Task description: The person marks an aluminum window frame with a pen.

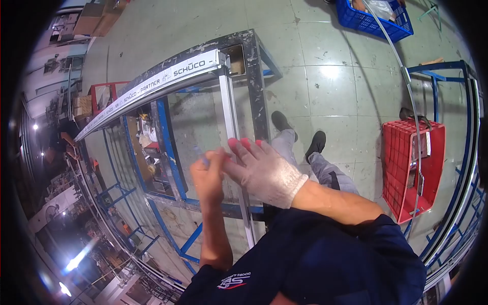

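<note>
My left hand (207, 179) is bare and closed at the thumb side of my gloved right hand. Its fingers pinch the thumb of the glove (277, 178), a pale knit work glove with pinkish-red fingertips. My right hand (254, 165) wears this glove, its fingers stretched out together and nothing visible in them. Both hands are above a white metal profile (230, 109), which runs from the frame's corner towards my body. Joined near that corner is a long profile (147, 90) covered in film printed "SCHÜCO". Whether my right fingertips touch the profile below cannot be made out.
A worn dark work stand (252, 76) carries the profiles, with blue metal legs and shelves (170, 147) below. To the right lies a red crate (406, 168) near a blue rack (437, 66). Another blue crate (373, 20) is at the top. A person (66, 134) stands far left.
</note>
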A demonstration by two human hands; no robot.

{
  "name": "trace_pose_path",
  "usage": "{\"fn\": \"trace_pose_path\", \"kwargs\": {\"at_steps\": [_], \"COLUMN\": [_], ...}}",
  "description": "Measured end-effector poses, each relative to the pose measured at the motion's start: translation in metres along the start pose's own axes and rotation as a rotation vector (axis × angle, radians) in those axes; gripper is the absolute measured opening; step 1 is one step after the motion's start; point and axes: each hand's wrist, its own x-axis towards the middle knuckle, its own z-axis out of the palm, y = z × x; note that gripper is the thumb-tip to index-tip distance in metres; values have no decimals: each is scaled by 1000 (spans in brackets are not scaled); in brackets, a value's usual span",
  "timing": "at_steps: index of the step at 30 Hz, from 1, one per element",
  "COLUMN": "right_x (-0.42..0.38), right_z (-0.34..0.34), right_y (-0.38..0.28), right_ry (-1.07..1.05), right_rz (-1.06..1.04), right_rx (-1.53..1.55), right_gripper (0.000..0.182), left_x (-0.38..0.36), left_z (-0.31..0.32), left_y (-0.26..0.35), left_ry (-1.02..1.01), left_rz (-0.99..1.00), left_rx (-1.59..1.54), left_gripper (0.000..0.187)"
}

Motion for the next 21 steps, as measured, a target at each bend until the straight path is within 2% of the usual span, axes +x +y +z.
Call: {"fn": "trace_pose_path", "kwargs": {"at_steps": [2,3,6,7,10,11,14,17,20,21], "right_x": [-2,-3,-15,-16,-24,-26,-22,-11,-15,-16], "right_z": [-6,-13,-6,-3,1,0,-11,-31,-25,-18], "right_y": [-9,-10,-7,-7,-11,-14,-21,-23,-22,-21], "right_ry": [7,-10,-13,-3,-118,-99,-44,-13,-42,-71], "right_rz": [41,-31,-184,-173,-136,-137,-168,-236,-271,-282], "right_rx": [133,158,-35,-47,-110,-113,-145,-177,-129,-98], "right_gripper": [47,46,52,53,53,53,51,48,44,43], "left_x": [10,11,-7,-8,-8,-9,-6,0,-3,-13], "left_z": [-19,-19,7,8,0,-3,-12,-20,-26,-20], "left_y": [-6,-2,13,5,2,6,-2,-2,-1,11], "left_ry": [169,168,-5,-135,-315,-305,-42,46,-362,-445], "left_rz": [50,36,-49,-28,-17,-71,101,15,-218,-219], "left_rx": [-33,-145,14,4,158,180,200,112,223,217], "left_gripper": [26,29,29,32,37,38,37,36,36,34]}}
